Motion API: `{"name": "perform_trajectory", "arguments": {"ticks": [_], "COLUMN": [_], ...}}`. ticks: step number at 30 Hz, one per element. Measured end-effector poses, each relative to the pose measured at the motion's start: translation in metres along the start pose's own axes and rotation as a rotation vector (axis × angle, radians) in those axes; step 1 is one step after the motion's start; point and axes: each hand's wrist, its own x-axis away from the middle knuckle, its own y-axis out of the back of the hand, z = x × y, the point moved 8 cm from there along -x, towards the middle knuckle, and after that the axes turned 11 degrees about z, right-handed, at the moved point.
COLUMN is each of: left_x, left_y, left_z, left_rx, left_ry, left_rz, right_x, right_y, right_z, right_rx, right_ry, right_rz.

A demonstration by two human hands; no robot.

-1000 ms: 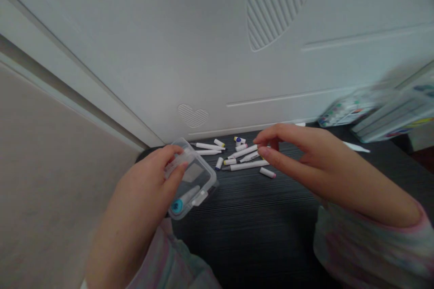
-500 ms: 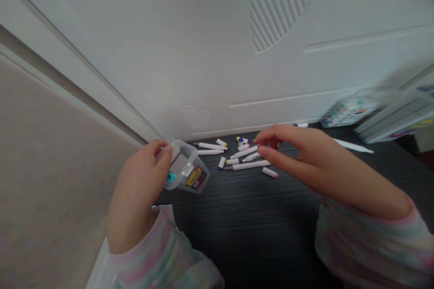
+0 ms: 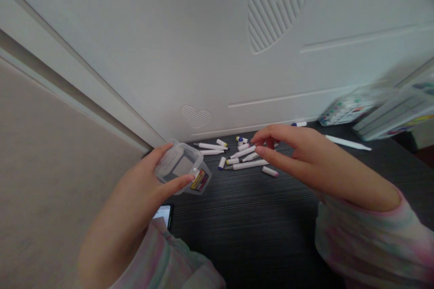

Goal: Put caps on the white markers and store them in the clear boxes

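Note:
My left hand (image 3: 145, 185) is around a clear plastic box (image 3: 183, 158) with a yellow label, its thumb on the front clasp and its fingers along the far side. The box tilts at the left of the dark tabletop. My right hand (image 3: 288, 146) hovers over a loose group of white markers (image 3: 251, 165), thumb and forefinger apart, nothing visible between them. Several marker caps, such as a pink-ended cap (image 3: 270, 171) and a blue-ended cap (image 3: 222, 163), lie among the markers. Part of the group is hidden behind my right hand.
A white panel with carved hearts (image 3: 195, 116) rises behind the dark tabletop (image 3: 217, 216). To the right lie a white pen-like stick (image 3: 349, 143), a clear pack of markers (image 3: 342, 110) and a larger clear case (image 3: 389, 122). A phone (image 3: 164, 213) lies partly under my left sleeve.
My left thumb has moved from the box's top to its front clasp, and the hand is spread wider around the box. More of the phone shows. My right hand has hardly moved.

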Motion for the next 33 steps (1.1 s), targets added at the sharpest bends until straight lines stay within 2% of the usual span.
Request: {"name": "perform_trajectory", "arguments": {"ticks": [5, 12, 20, 26, 33], "left_x": [-0.005, -0.006, -0.01, -0.013, -0.012], "left_y": [-0.003, 0.0, 0.001, 0.005, 0.007], "left_z": [0.007, 0.013, 0.019, 0.017, 0.015], "left_rx": [0.042, 0.083, 0.009, -0.067, -0.034], "left_ry": [-0.001, 0.015, 0.065, 0.117, 0.131], "left_rz": [0.025, -0.031, -0.041, -0.086, -0.127], "right_x": [-0.001, 0.0, 0.0, 0.001, 0.002], "right_y": [-0.001, -0.002, -0.001, 0.002, 0.008], "right_z": [-0.001, -0.001, -0.002, -0.005, -0.013], "right_rx": [0.001, -0.006, 0.007, 0.016, 0.018], "right_ry": [0.001, -0.004, 0.017, -0.011, -0.053], "right_rz": [0.002, 0.02, -0.001, -0.035, -0.075]}}
